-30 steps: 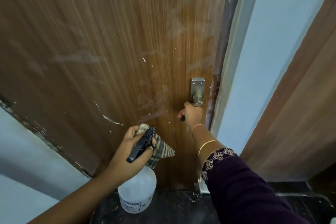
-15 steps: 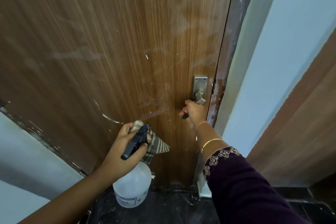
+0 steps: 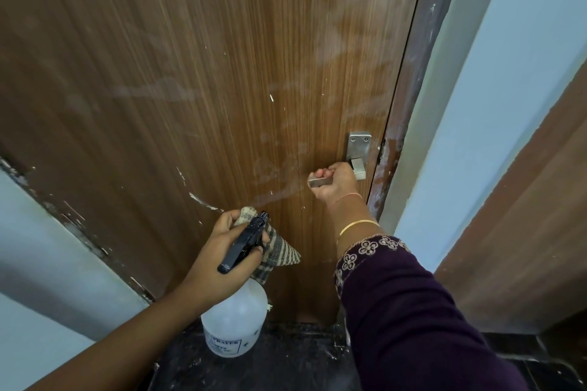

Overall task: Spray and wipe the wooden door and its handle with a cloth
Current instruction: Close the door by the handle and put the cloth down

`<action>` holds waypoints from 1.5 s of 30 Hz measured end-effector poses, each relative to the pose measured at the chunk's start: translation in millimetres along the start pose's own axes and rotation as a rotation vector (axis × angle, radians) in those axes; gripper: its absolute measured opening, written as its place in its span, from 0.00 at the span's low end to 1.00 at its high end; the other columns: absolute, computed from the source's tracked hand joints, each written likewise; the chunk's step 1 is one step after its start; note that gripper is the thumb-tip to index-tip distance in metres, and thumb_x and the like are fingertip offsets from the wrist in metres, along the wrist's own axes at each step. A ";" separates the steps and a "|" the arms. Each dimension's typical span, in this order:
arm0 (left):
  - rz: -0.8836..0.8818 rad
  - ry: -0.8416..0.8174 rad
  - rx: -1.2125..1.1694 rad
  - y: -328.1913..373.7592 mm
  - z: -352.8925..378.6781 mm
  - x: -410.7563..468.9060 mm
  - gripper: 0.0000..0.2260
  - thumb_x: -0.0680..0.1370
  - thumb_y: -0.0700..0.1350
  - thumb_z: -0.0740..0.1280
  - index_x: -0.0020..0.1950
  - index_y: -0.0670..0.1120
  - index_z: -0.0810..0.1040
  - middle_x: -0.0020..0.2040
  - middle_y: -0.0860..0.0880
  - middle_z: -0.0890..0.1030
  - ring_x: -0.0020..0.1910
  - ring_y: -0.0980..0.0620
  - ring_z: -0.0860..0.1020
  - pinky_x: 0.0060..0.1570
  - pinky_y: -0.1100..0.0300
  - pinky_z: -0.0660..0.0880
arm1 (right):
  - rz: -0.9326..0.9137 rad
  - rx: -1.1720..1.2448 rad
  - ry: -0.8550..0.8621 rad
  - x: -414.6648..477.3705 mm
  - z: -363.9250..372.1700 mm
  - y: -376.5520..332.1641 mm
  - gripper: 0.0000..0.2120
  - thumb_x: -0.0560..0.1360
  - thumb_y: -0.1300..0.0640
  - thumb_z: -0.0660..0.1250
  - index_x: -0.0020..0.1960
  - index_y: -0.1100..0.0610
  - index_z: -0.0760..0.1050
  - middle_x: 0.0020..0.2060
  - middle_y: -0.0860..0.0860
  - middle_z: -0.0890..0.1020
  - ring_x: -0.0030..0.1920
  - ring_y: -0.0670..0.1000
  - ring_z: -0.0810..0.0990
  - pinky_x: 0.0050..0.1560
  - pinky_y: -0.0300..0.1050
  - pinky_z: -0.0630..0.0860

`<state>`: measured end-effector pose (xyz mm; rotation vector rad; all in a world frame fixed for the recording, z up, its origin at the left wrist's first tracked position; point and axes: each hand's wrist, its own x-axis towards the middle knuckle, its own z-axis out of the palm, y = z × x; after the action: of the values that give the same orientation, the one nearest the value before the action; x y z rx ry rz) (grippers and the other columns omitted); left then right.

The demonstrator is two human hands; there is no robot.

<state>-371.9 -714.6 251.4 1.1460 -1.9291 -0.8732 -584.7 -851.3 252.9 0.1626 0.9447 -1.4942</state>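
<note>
At centre right, my right hand (image 3: 336, 185) grips lever handle (image 3: 315, 181) | left hand (image 3: 219, 252) holds spray bottle (image 3: 236, 320), cloth (image 3: 281, 253) | I'd steady door (image 3: 190, 73), spray smears (image 3: 279, 168).

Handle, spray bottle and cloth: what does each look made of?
The handle looks like metal: brushed silver-grey, dull sheen, square edges; possibly steel, but I cannot confirm. The spray bottle has a translucent white, matte body that looks like plastic, and its black trigger head looks like plastic too. The cloth is woven fabric, striped beige and dark, hanging in limp folds.
</note>
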 end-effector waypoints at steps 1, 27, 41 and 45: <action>0.002 -0.004 -0.007 0.1 -1.6 -0.9 0.06 0.73 0.39 0.66 0.47 0.47 0.80 0.58 0.53 0.69 0.54 0.80 0.66 0.48 0.82 0.64 | 0.009 0.007 0.011 -1.8 1.3 -0.9 0.09 0.75 0.67 0.52 0.39 0.59 0.66 0.30 0.52 0.66 0.31 0.50 0.67 0.40 0.46 0.73; -0.162 0.078 -0.132 10.0 1.9 -16.8 0.11 0.76 0.34 0.66 0.46 0.51 0.78 0.58 0.48 0.69 0.56 0.55 0.73 0.44 0.76 0.68 | 0.136 -0.907 -0.575 -83.5 -63.4 25.3 0.32 0.69 0.41 0.66 0.69 0.55 0.69 0.61 0.55 0.79 0.61 0.51 0.76 0.67 0.57 0.65; -0.239 0.218 -0.141 10.0 0.3 -80.8 0.07 0.72 0.45 0.66 0.49 0.50 0.78 0.56 0.55 0.69 0.62 0.53 0.68 0.59 0.58 0.67 | -0.091 -1.264 -0.809 -117.2 -76.9 78.3 0.05 0.72 0.64 0.71 0.48 0.62 0.80 0.44 0.56 0.84 0.47 0.53 0.81 0.63 0.55 0.74; -0.224 0.248 -0.130 16.5 -9.2 -115.3 0.14 0.71 0.44 0.65 0.45 0.66 0.77 0.48 0.67 0.72 0.55 0.55 0.72 0.52 0.61 0.69 | -0.115 -1.286 -0.877 -130.7 -74.0 102.7 0.09 0.72 0.65 0.70 0.51 0.68 0.79 0.51 0.63 0.82 0.54 0.61 0.81 0.64 0.57 0.73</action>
<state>-331.0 -605.5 242.6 1.3412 -1.5428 -0.9124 -500.5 -690.6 238.9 -1.3683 0.9791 -0.6566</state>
